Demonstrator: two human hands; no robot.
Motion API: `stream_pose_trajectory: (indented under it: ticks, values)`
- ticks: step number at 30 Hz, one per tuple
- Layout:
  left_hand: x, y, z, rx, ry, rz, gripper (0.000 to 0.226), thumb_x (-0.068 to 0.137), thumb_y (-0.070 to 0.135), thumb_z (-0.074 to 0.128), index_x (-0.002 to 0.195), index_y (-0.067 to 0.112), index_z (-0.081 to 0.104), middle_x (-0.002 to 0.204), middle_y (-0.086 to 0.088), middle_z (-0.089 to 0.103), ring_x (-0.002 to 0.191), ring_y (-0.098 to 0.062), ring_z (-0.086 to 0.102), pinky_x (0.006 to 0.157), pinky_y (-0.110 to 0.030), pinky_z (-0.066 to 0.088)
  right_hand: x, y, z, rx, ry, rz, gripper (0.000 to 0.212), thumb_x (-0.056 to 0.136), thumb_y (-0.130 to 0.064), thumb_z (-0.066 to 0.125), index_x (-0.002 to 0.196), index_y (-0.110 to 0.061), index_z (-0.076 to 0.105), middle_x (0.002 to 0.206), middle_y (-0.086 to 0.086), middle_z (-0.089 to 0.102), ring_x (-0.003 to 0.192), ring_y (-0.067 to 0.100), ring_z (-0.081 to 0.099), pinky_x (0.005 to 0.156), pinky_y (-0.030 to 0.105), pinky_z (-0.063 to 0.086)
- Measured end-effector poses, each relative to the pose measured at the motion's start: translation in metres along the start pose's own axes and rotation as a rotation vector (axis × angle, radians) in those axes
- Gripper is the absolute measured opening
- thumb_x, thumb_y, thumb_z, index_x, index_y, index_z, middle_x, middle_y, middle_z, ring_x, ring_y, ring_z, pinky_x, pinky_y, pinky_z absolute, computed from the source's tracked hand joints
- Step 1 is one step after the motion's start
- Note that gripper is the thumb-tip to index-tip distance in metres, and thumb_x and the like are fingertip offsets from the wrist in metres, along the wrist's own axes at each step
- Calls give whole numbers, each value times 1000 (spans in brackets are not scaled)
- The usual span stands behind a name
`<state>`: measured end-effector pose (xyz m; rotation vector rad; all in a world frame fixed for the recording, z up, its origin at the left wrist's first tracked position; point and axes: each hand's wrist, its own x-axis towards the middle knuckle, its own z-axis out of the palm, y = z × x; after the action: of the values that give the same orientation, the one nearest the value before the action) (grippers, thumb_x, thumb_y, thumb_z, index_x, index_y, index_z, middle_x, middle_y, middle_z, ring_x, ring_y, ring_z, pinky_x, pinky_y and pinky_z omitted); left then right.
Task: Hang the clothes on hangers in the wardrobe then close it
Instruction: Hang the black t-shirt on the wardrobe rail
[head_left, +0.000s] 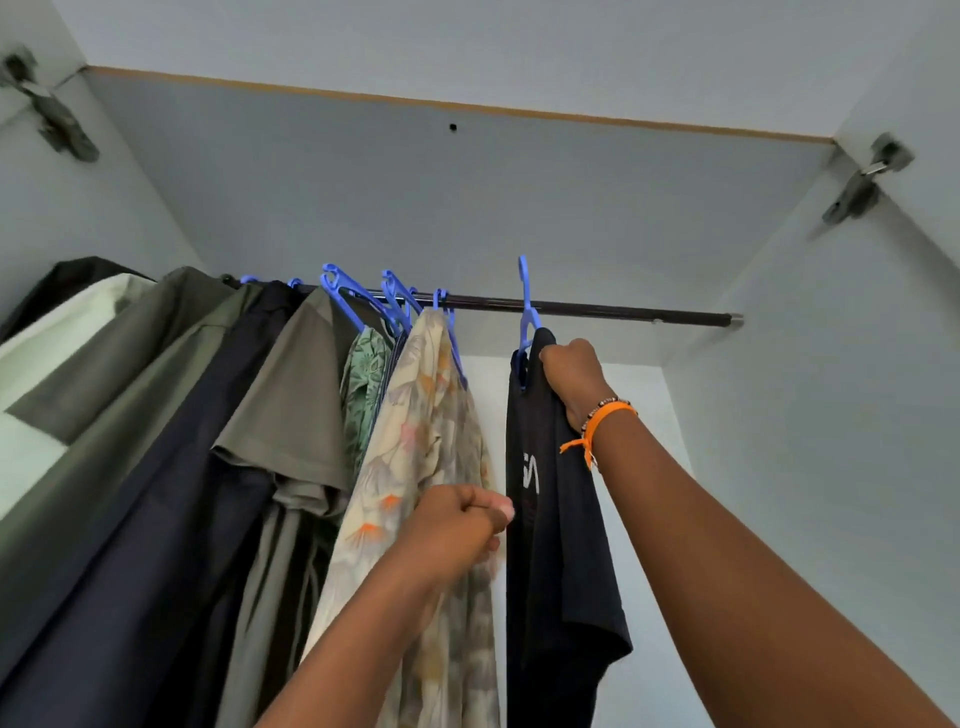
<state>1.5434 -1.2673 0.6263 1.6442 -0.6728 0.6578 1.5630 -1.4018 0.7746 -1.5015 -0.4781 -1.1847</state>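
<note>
A black T-shirt (550, 519) with white print hangs from a blue hanger (524, 306). The hanger's hook stands above the dark rail (623, 312); whether it rests on the rail I cannot tell. My right hand (574, 376) is closed on the shirt's shoulder at the hanger's top. My left hand (457, 525) is lower, closed on the black shirt's left edge, right beside the floral shirt (415, 467). Further left on the rail hang several garments on blue hangers: a green leaf-print piece (366, 379), an olive T-shirt (296, 395) and a navy garment (171, 493).
White wardrobe walls close in on both sides, with a metal hinge at the upper left (52, 114) and upper right (862, 182). The rail's right stretch, from the black shirt to its end bracket (735, 320), carries nothing.
</note>
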Motion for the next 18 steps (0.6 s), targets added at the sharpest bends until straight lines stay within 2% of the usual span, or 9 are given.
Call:
stream_pose_trajectory:
  ticks: [3, 4, 7, 9, 12, 15, 18]
  values:
    - [52, -8, 12, 12, 9, 54, 8, 93, 12, 57, 97, 14, 64, 76, 2, 59, 68, -7, 55, 71, -20, 50, 53, 11, 19, 35, 8, -37, 19, 95, -23, 44, 94, -5, 48, 91, 14, 55, 88, 33, 57, 82, 41, 49]
    - [68, -12, 15, 19, 11, 65, 8, 93, 12, 57, 98, 14, 63, 76, 2, 58, 68, -7, 55, 70, -20, 50, 68, 14, 24, 46, -1, -40, 19, 94, -23, 46, 94, -4, 50, 92, 15, 56, 92, 35, 59, 84, 42, 50]
    - [102, -23, 24, 31, 27, 84, 7, 94, 12, 56, 98, 16, 59, 71, 2, 55, 64, -8, 52, 62, -18, 44, 103, 24, 32, 40, -23, -34, 20, 92, -16, 48, 76, -6, 48, 79, 12, 55, 91, 35, 59, 84, 44, 50]
    - [117, -32, 27, 87, 61, 93, 7, 94, 15, 56, 95, 22, 58, 72, 2, 56, 70, -9, 54, 71, -23, 46, 118, 33, 33, 29, -30, -5, 25, 92, -12, 46, 68, -11, 43, 71, 9, 49, 82, 30, 54, 75, 38, 45]
    - [128, -41, 28, 130, 89, 87, 9, 93, 16, 58, 102, 20, 59, 80, 1, 57, 83, -13, 56, 91, -33, 49, 135, 44, 35, 37, -58, 54, 24, 91, -8, 43, 68, -8, 44, 69, 8, 46, 64, 21, 45, 63, 32, 37]
    - [131, -43, 24, 99, 138, 96, 27, 94, 24, 56, 119, 11, 57, 90, 3, 57, 92, -14, 56, 101, -35, 44, 132, 40, 45, 47, -192, 46, 17, 89, -4, 41, 74, -3, 49, 71, 11, 48, 60, 22, 46, 54, 29, 36]
    - [129, -39, 21, 92, 159, 127, 47, 95, 41, 48, 136, 18, 44, 119, 3, 55, 113, -17, 53, 105, -32, 38, 114, 24, 64, 84, -324, 11, 14, 85, -6, 46, 71, -5, 50, 73, 13, 51, 62, 23, 49, 54, 25, 39]
